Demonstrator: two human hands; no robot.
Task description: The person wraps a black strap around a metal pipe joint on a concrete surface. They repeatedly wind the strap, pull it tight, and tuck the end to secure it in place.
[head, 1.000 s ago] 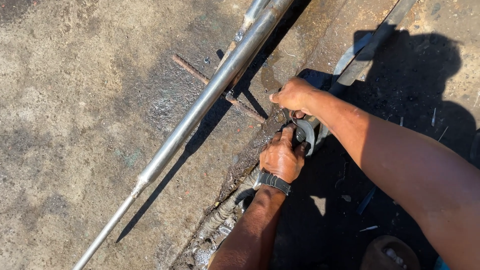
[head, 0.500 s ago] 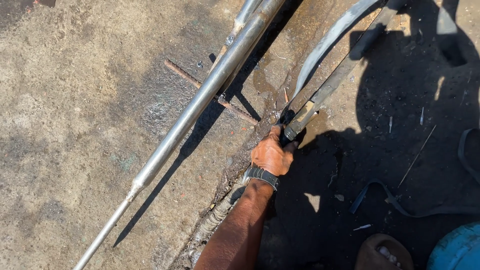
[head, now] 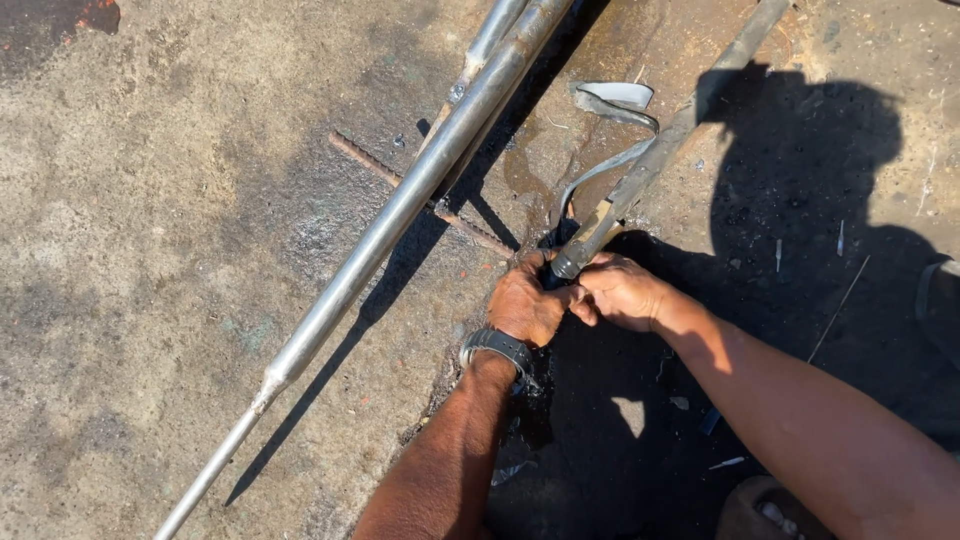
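Note:
My left hand (head: pixel 523 303), with a dark wristband, grips the lower end of a flat metal bar (head: pixel 668 138) that slants up to the right. My right hand (head: pixel 618 290) closes on the same end from the right, fingers touching the left hand. A bent strip of shiny metal (head: pixel 606 163) curves from that end up toward a flattened white piece (head: pixel 618 95). A long steel pipe (head: pixel 400 208) runs diagonally across the ground just left of my hands.
A rusty ribbed rod (head: pixel 423 197) lies under the pipe on the stained concrete ground (head: pixel 150 250). A thinner second tube (head: pixel 487 45) sits beside the pipe at top. My shadow covers the right side. A sandal tip (head: pixel 765 512) shows at bottom right.
My right hand left the view, then came back and closed on the bar end next to my left hand. The view shifted, bringing the bent strip and bar further into view.

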